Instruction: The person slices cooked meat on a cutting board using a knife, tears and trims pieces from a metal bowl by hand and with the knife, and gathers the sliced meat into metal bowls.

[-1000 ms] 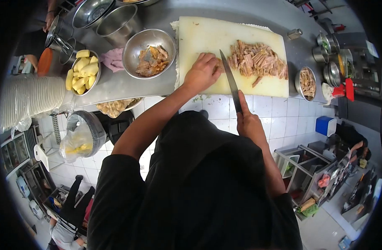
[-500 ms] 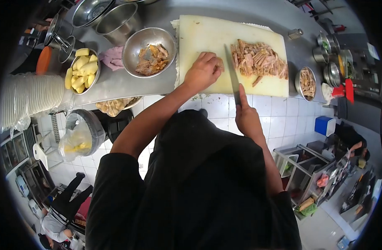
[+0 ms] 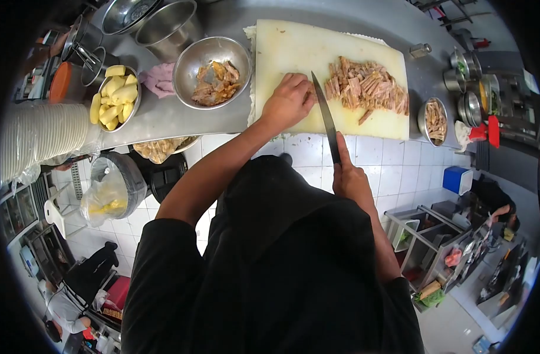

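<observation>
My left hand [image 3: 289, 103] rests on the white cutting board [image 3: 287, 47] with its fingers curled in. A small piece of cooked meat seems pinched at the fingertips, mostly hidden by them. In my right hand [image 3: 351, 180] is the handle of a long kitchen knife [image 3: 324, 115]. Its blade points away from me, right beside the left fingertips. Right of the blade lies a pile of cut meat strips [image 3: 367, 87], with one strip [image 3: 365, 117] apart near the board's front. Larger meat pieces [image 3: 216, 88] sit in a steel bowl [image 3: 184, 56] left of the board.
A bowl of peeled potatoes [image 3: 119, 94], a pink cloth [image 3: 159, 79] and stacked plates [image 3: 46, 138] stand leftward. A small bowl of cut meat [image 3: 436, 121] is to the right. Below are a lined bin [image 3: 114, 189] and, farther off, two other people.
The knife has shifted left, away from the strip pile and up to my left fingertips. Its tip has swung left. My left hand stays in nearly the same place.
</observation>
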`<state>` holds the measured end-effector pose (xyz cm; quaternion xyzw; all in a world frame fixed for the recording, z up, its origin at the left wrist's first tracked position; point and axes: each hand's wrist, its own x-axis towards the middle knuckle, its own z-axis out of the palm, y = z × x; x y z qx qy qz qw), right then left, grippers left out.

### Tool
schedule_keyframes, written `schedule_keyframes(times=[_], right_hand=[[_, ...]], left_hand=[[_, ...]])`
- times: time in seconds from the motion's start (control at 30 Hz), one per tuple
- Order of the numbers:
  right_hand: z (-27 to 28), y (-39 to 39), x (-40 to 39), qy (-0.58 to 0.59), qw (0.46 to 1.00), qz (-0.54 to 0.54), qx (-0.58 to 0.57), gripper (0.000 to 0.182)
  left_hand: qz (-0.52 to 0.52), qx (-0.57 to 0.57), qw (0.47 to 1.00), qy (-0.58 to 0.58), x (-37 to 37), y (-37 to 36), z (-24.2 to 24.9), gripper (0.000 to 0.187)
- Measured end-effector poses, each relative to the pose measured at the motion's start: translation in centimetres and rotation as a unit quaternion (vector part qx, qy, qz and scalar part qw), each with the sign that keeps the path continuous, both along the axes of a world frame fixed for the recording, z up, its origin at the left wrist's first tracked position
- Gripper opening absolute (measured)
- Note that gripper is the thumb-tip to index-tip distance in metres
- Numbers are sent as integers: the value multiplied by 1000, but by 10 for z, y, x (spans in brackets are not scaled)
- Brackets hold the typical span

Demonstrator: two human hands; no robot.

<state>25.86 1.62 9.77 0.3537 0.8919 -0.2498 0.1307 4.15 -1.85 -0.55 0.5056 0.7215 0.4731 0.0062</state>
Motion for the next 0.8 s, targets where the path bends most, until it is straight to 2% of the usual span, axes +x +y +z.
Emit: schedule_keyframes(times=[0.13,0.23,0.4,0.5,0.73,0.8], right_hand=[[2,-1,-8,-16,1000,-7,-3,71],[-20,3,-18,-29,999,-4,23,72],[-31,13,-13,48,999,-11,0,71],[-28,12,-6,52,998,-35,23,70],[2,-2,0,27,1000,-7,9,70],[2,-4,1,31,1000,2,2,70]], left_hand=[[-1,-2,1000,16,-1,2,0,16],[-15,-28,999,35,-4,3,-2,18],[-15,-10,1000,13,-3,3,-3,16],[-2,0,1000,-12,-1,1,-4,15],[16,21,1000,-8,-5,2,-5,12],[16,-2,1000,-12,-4,3,-3,12]])
